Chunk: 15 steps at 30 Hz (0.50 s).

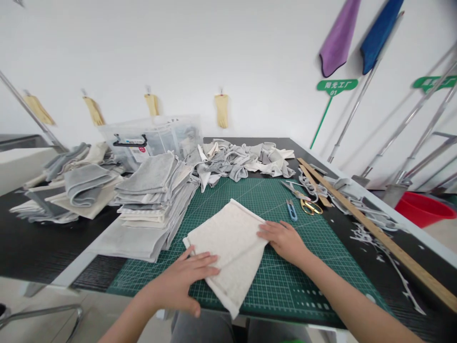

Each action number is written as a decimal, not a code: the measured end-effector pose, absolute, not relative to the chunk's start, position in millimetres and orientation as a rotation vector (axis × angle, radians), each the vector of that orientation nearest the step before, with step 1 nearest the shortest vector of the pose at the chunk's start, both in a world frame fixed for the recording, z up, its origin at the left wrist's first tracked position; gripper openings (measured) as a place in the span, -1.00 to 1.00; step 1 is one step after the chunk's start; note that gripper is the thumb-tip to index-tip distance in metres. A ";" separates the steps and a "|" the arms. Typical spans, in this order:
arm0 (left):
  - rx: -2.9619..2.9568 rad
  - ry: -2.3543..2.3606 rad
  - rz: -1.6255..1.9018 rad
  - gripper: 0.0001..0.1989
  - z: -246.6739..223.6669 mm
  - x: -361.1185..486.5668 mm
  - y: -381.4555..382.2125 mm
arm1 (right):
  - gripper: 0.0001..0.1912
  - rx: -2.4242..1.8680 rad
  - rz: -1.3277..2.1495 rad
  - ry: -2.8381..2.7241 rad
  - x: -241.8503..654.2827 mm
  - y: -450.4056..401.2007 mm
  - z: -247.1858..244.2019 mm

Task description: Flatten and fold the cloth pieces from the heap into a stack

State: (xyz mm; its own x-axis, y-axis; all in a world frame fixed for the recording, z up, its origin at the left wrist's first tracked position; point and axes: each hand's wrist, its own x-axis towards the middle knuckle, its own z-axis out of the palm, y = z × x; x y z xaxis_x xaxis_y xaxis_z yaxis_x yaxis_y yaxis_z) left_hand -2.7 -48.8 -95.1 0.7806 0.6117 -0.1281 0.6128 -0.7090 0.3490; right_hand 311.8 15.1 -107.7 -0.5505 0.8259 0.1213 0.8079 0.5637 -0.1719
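A cream cloth [232,243], folded in layers, lies at an angle on the green cutting mat [303,257]. My left hand [182,281] rests with fingers spread on the cloth's lower left edge, its thumb pointing down off the cloth. At the right corner of the cloth, my right hand [283,240] lies with its fingertips on the fabric; its fingers are extended. To the left of the cloth stands a stack of folded grey and cream cloths [146,190]. Blue thread snips [292,210] and gold-handled scissors [310,206] lie beyond my right hand.
Crumpled grey cloths [243,159] are heaped at the back, beside a clear plastic box [157,138]. More cloths [87,183] lie at far left. Wooden rulers [378,238] and fabric scraps [371,214] lie along the right edge. A red basin [424,208] stands beyond the table.
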 end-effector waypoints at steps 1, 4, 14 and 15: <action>2.624 0.985 0.051 -0.38 -98.7 4.2 -52.7 | -0.58 -1.400 0.110 -2.569 311.9 18.1 -105.8; 2.677 1.189 0.260 -0.67 -113.4 34.4 -62.3 | -0.56 -1.252 0.206 -2.629 305.4 11.4 -96.3; 2.225 1.756 0.589 -0.83 -117.8 106.1 -63.1 | -0.29 -1.357 0.532 -2.365 260.7 -71.0 -112.6; 2.194 1.727 0.612 -0.83 -116.0 108.6 -65.0 | -0.38 -1.413 0.491 -2.265 257.9 -73.9 -117.9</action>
State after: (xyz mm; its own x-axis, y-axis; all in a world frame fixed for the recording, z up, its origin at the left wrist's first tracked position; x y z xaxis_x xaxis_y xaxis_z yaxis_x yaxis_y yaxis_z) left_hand 108.6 -65.0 -116.0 0.1947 0.9689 0.1529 0.8491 -0.2445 0.4683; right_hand 257.9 -73.9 -117.9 -0.3921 0.9049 0.1657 0.7548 0.4194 -0.5043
